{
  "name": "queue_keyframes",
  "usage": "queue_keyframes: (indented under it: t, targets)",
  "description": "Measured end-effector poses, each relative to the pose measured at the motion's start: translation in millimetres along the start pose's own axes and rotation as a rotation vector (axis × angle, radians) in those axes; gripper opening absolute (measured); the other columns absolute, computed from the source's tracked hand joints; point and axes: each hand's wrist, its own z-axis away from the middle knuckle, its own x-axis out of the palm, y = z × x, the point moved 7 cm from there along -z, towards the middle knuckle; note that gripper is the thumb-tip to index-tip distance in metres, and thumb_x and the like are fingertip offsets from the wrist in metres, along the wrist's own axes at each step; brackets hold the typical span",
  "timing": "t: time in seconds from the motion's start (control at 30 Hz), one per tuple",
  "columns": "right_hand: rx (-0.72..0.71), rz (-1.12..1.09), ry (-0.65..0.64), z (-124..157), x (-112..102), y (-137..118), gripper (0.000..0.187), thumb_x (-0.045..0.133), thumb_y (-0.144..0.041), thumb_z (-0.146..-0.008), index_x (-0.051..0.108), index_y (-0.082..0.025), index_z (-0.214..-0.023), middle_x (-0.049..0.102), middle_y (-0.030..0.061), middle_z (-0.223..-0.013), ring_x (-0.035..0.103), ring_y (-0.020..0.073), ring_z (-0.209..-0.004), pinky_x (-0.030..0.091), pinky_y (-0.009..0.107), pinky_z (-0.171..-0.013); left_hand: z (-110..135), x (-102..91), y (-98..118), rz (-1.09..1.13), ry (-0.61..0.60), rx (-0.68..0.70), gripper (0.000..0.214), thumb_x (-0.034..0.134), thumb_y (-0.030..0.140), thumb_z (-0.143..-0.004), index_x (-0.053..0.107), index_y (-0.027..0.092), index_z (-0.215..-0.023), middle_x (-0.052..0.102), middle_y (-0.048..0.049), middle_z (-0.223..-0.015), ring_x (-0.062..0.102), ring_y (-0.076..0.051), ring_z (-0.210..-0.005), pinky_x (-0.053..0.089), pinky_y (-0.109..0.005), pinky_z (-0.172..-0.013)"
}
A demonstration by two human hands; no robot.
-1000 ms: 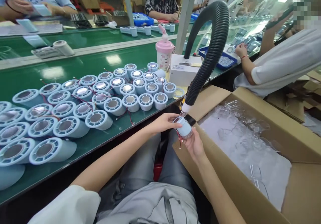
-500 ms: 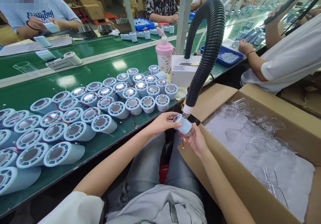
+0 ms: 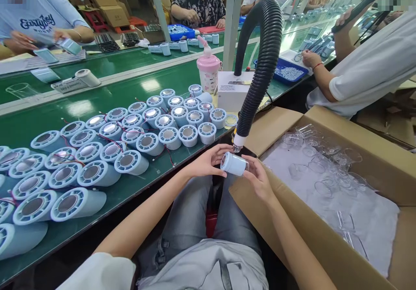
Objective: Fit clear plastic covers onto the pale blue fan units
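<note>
A light blue cylindrical housing (image 3: 234, 164) lies tilted between my two hands, its round vented end to the left and a clear cup around its right end. My left hand (image 3: 209, 162) is curved about the vented end, thumb below and fingers above. With thumb and fingers, my right hand (image 3: 259, 179) grips the clear-cup end. Just above the housing is the nozzle (image 3: 238, 141) of a black corrugated hose (image 3: 260, 69). Rows of similar blue housings (image 3: 147, 142) with red and black wires stand on the green table (image 3: 123, 82) to the left.
An open cardboard box (image 3: 352, 138) with clear plastic cups (image 3: 323, 164) is at my right. Behind the hose stand its white base box (image 3: 232, 90) and a pink cup (image 3: 208, 71). Co-workers sit across the table, and another person's white sleeve (image 3: 373, 64) is at the right.
The housing has turned from steeply tilted to nearly level, its clear end now pointing right. My left fingers have loosened and lifted, and my right hand has shifted to its right end.
</note>
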Motion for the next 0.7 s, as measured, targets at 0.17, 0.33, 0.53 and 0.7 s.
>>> queue_keyframes:
  t: [0.17,0.33,0.53,0.7]
  targets:
    - [0.019,0.029,-0.140,16.5,14.5,-15.1,0.043,0.071,-0.042,-0.084,0.059,-0.025,-0.122,0.066,0.0085,-0.118,0.064,0.0251,-0.104,0.055,0.039,-0.089,31.5,16.5,12.1,-0.051,-0.020,0.072,0.092,0.086,0.003,-0.061,0.048,0.031,-0.140,0.052,-0.0125,-0.146,0.052,-0.027,-0.134,0.044,-0.040,-0.109]
    - [-0.052,0.103,-0.293,44.0,30.6,-46.3,0.046,0.072,-0.032,-0.087,0.057,-0.030,-0.130,0.062,0.0050,-0.124,0.061,0.0217,-0.110,0.052,0.032,-0.095,71.0,36.0,39.5,-0.122,-0.005,0.227,0.096,0.084,-0.002,-0.060,0.048,0.035,-0.141,0.054,-0.0104,-0.146,0.049,-0.026,-0.137,0.042,-0.040,-0.112]
    - [-0.074,0.109,-0.319,59.5,46.7,-71.8,0.042,0.067,-0.040,-0.091,0.056,-0.034,-0.131,0.065,0.0010,-0.115,0.064,0.0163,-0.101,0.054,0.022,-0.086,96.9,47.3,66.5,-0.325,-0.006,0.384,0.081,0.084,0.002,-0.064,0.056,0.031,-0.134,0.056,-0.0125,-0.143,0.055,-0.026,-0.130,0.052,-0.036,-0.101]
    - [-0.061,0.140,-0.264,63.0,50.4,-76.8,0.037,0.064,-0.046,-0.092,0.060,-0.033,-0.126,0.068,-0.0007,-0.109,0.066,0.0139,-0.094,0.054,0.017,-0.080,107.6,54.8,83.0,-0.560,0.046,0.516,0.062,0.084,0.014,-0.068,0.057,0.024,-0.123,0.059,-0.0159,-0.132,0.060,-0.028,-0.121,0.052,-0.045,-0.100]
